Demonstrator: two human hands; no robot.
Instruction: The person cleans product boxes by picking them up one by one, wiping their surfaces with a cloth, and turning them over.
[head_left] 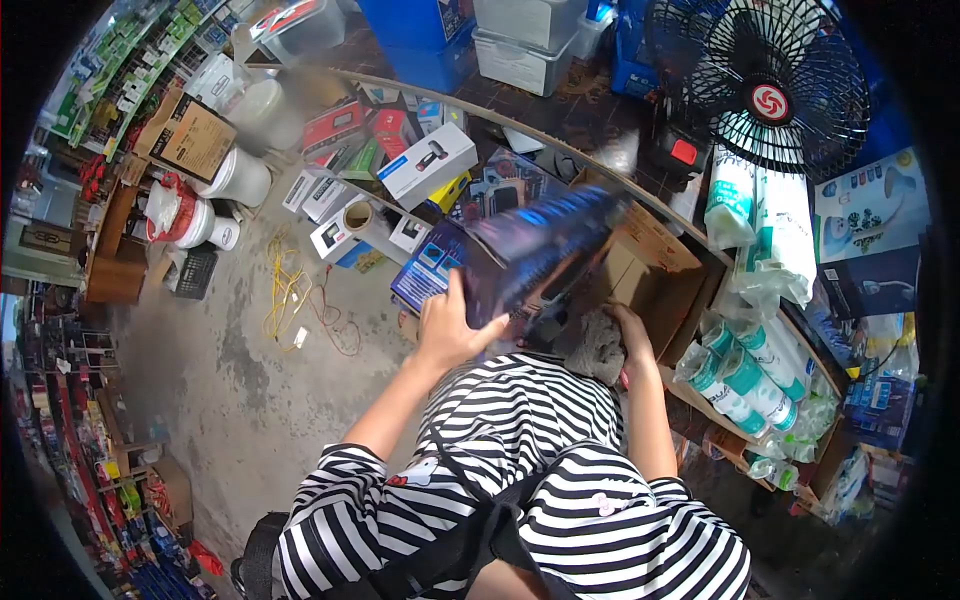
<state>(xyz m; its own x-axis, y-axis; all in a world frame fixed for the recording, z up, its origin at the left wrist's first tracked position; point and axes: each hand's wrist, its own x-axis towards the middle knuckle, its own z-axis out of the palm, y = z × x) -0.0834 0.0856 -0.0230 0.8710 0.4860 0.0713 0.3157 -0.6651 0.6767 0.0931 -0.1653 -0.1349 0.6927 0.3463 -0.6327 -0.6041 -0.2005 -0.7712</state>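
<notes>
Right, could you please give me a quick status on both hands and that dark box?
Left hand gripping dark box. Right hand holding grey cloth. Box tilted, blurred. Open carton close by, white box beyond.

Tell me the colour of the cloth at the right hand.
The cloth at the right hand is grey, shown in the head view.

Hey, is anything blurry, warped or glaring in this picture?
Head view: motion blur smears the dark box in the left hand; head view, too: wide-angle distortion curves the upper-left shelves, corners black; same head view: bright highlights on the plastic-wrapped rolls.
</notes>
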